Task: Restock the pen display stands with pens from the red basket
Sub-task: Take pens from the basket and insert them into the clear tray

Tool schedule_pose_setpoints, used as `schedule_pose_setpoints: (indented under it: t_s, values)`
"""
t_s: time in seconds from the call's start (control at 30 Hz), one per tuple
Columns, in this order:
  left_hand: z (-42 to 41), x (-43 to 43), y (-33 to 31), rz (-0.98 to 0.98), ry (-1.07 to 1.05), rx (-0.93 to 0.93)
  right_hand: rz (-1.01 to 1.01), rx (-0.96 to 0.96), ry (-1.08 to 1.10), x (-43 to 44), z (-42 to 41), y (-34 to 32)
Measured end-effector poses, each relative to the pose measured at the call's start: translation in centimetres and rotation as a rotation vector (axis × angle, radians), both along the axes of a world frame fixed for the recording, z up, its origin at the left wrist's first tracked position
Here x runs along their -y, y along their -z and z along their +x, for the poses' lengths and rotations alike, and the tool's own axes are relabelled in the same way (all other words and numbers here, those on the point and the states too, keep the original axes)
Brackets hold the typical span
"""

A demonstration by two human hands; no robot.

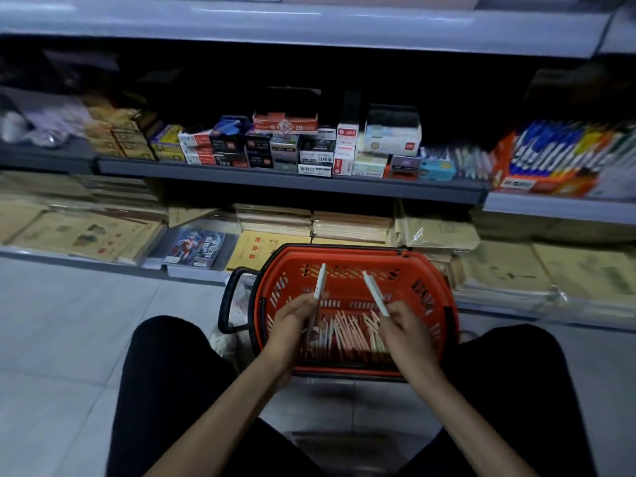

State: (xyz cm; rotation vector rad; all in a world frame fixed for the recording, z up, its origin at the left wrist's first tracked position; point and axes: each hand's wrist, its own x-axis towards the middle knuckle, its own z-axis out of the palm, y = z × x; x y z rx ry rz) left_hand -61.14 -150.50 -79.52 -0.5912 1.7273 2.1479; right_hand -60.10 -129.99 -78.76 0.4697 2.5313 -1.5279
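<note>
A red basket [423, 270] with black handles stands on the floor between my knees, and several pink and white pens [347, 333] lie in its bottom. Above the pile, my left hand [290, 320] grips a white pen [320, 280] that points up and away. My right hand [407, 327] grips another white pen [373, 292], tilted up to the left. Both hands hover over the basket's near half. An orange display box of blue and white pens [550, 160] sits on the middle shelf at the right.
The middle shelf [292, 182] carries stacked small stationery boxes [309, 146]. On the bottom shelf lie yellow-brown paper packs [347, 225] and a blue card pack [198, 246], right behind the basket. Grey tiled floor [69, 321] spreads to the left. My dark-trousered knees flank the basket.
</note>
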Motion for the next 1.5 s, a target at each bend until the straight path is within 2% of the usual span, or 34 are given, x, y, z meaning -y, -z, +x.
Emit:
schedule_pose_setpoints:
  t_s: [0.13, 0.43, 0.8, 1.0, 1.1, 1.2, 1.37, 1.5]
  values:
    - [1.2, -1.9, 1.0, 0.048, -0.087, 0.070, -0.127, 0.028, 0.072, 0.5, 0.2, 0.8]
    - [0.6, -3.4, 2.3, 0.145, -0.079, 0.103, -0.285, 0.122, 0.108, 1.9, -1.2, 2.5]
    - [0.2, -3.3, 2.7, 0.158, -0.068, 0.159, -0.344, 0.163, 0.193, 2.9, -1.4, 2.3]
    - [0.4, -2.7, 2.6, 0.197, -0.094, 0.144, -0.615, 0.297, 0.286, 3.3, -1.3, 1.9]
    - [0.7, -2.1, 2.6, 0.178, -0.075, 0.120, -0.672, 0.266, 0.248, 3.0, -1.0, 2.1]
    - [1.0, -1.2, 2.1, 0.164, -0.050, 0.080, -0.670, 0.197, 0.160, 3.0, -0.5, 2.2]
    - [1.2, 0.5, 0.8, 0.260, -0.118, 0.035, -0.374, 0.136, 0.005, 3.6, -0.2, 0.3]
    - [0.9, 2.2, -1.2, 0.253, -0.082, -0.029, -0.416, 0.065, -0.096, 5.0, -1.0, -3.6]
